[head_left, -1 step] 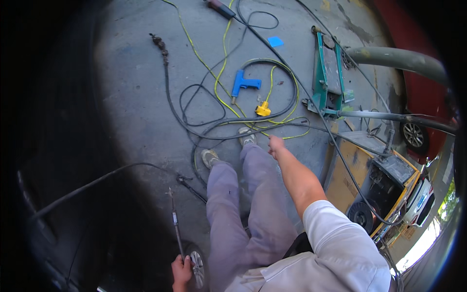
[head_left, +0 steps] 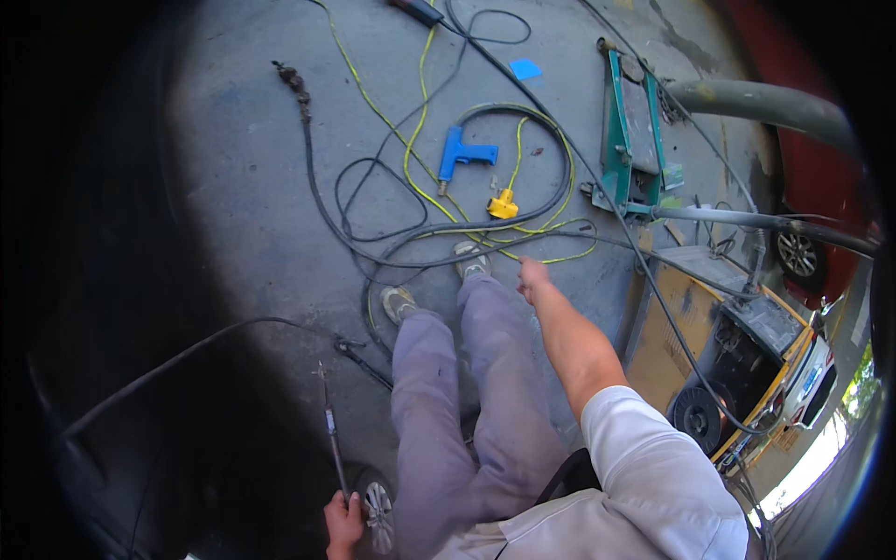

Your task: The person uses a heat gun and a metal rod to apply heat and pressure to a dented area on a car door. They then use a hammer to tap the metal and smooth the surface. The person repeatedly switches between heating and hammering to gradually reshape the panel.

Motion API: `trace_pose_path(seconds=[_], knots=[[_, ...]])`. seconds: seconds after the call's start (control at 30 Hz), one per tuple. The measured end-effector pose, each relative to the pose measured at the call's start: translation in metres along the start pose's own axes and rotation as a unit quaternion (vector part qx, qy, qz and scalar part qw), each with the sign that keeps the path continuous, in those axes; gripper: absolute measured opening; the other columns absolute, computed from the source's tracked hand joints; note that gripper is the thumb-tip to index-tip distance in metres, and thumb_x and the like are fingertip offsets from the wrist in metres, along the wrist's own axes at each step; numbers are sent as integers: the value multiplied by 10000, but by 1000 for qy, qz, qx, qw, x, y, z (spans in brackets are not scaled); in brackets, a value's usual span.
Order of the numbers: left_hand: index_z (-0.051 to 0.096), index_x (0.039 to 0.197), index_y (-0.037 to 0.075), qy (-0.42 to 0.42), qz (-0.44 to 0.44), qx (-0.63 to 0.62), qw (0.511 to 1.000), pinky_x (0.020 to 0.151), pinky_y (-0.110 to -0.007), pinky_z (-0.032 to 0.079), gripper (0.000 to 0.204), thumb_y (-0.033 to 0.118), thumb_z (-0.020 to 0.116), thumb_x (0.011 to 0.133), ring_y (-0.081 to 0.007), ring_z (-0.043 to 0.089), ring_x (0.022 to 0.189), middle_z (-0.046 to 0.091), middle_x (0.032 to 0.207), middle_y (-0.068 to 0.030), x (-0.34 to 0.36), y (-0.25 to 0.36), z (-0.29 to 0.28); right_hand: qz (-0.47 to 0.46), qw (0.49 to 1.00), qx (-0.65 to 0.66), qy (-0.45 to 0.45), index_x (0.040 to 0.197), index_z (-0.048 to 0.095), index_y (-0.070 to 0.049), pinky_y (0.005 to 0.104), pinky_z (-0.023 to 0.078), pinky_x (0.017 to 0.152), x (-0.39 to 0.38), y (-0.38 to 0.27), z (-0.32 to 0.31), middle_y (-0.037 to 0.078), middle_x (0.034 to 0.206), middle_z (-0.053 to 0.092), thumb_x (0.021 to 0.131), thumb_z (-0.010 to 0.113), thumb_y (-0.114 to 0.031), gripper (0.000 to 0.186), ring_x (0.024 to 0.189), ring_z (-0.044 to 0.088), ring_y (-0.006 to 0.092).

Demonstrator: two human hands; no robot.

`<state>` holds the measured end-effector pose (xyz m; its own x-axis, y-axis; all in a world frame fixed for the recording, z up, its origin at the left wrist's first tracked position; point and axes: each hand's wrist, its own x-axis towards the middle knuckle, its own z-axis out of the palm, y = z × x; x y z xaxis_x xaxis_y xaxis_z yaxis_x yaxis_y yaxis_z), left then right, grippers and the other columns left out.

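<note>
Near me, a person (head_left: 653, 485) is standing with the left hand (head_left: 345, 521) clamped around the near end of a long, thin rod (head_left: 330, 425). The rod is pointing away from the person, and a silver wheel (head_left: 378, 509) is sitting just beside the hand. The right hand (head_left: 534, 280) is hanging out in front, well apart from the left one, with its fingers bending in. It is looking too small for me to tell if it is holding anything. A light shoe (head_left: 472, 259) is showing near it. Black hoses (head_left: 309, 157) and a yellow cord (head_left: 406, 163) are curling over the gray floor (head_left: 243, 187). A blue tool (head_left: 464, 156), shaped like a gun, is lying inside a big loop, and a yellow block (head_left: 503, 204) is lying near it. Off to the person's right, a green jack (head_left: 638, 140) is sitting near a dirty tan box (head_left: 658, 317). A red car (head_left: 821, 191) is resting past them.
</note>
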<state>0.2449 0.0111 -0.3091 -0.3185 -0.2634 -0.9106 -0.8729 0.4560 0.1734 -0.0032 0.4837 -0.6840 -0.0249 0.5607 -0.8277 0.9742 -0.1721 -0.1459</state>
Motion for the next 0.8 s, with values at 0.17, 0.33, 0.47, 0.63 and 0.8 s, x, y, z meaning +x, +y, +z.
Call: trace_pose_path(seconds=[0.17, 0.33, 0.47, 0.63, 0.8], knots=[[569, 731, 16, 44, 21, 109, 993, 550, -340, 494, 321, 220, 612, 975, -193, 647, 553, 658, 608, -95, 83, 6, 26, -236, 967, -91, 38, 1104, 667, 22, 445, 527, 774, 120, 10, 38, 203, 1017, 698, 908, 649, -311, 387, 870, 681, 344], [561, 723, 22, 63, 34, 176, 982, 557, -363, 502, 319, 220, 623, 965, -241, 651, 546, 655, 608, -115, 131, 10, 28, -488, 836, -230, 101, 1225, 591, -8, 458, 477, 993, 127, -93, 116, 216, 1310, 587, 834, 636, -207, 441, 1174, 588, 382], [540, 742, -2, 87, 54, 185, 977, 516, -357, 423, 282, 183, 649, 925, -173, 501, 512, 519, 574, -141, 168, 13, 28, -550, 738, -374, 111, 1299, 571, -41, 465, 391, 1117, 133, -181, 158, 180, 1377, 549, 836, 638, -214, 498, 1337, 474, 364], [573, 764, 11, 127, 51, 189, 972, 611, -477, 509, 341, 299, 658, 925, -423, 656, 667, 639, 689, -220, 177, 16, 27, -471, 598, -648, 37, 1146, 668, -100, 499, 518, 947, 139, -213, 190, 127, 1228, 664, 934, 570, -221, 263, 1185, 622, 317], [590, 825, 19, 98, 68, 79, 990, 646, -489, 509, 347, 336, 630, 960, -428, 658, 714, 653, 710, -211, 95, 20, 9, -444, 603, -643, -161, 951, 748, -39, 452, 570, 781, 43, -219, 130, 206, 993, 733, 617, 825, -189, 373, 895, 715, 354]])
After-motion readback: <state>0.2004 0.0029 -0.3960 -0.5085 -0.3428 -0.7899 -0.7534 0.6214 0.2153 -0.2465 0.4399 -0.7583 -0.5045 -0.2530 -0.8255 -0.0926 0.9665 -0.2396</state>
